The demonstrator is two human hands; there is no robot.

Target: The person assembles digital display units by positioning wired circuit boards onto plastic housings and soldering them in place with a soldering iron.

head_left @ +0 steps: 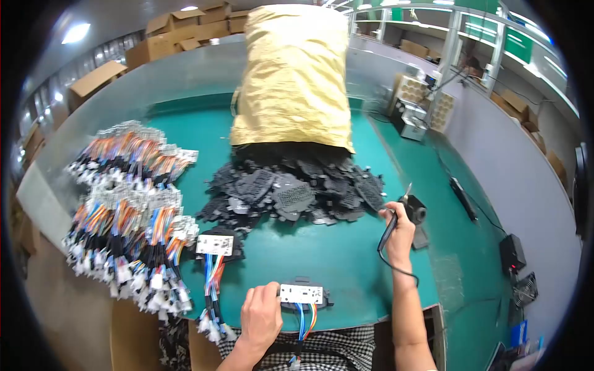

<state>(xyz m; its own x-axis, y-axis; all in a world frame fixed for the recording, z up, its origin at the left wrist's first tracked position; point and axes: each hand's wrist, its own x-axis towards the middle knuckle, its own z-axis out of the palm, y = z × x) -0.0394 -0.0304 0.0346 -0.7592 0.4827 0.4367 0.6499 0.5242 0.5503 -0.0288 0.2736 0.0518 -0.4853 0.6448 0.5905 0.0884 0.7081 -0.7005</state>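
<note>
My right hand (399,232) is wrapped around a corded soldering iron (390,229), its thin metal tip pointing up, beside a dark stand (416,211). At the table's front edge, my left hand (261,313) has its fingers curled against the left edge of a black plastic plate (328,302). A white circuit board (301,294) lies on that plate, with blue, white and orange wires hanging over the edge. To the left is another white board (215,245) with wires, resting on a black plate.
A large yellow woven sack (294,80) stands behind a heap of black plastic plates (291,195). Bundles of wired boards (124,235) fill the left side. A black pen-shaped tool (463,199) and a black box (512,253) lie to the right.
</note>
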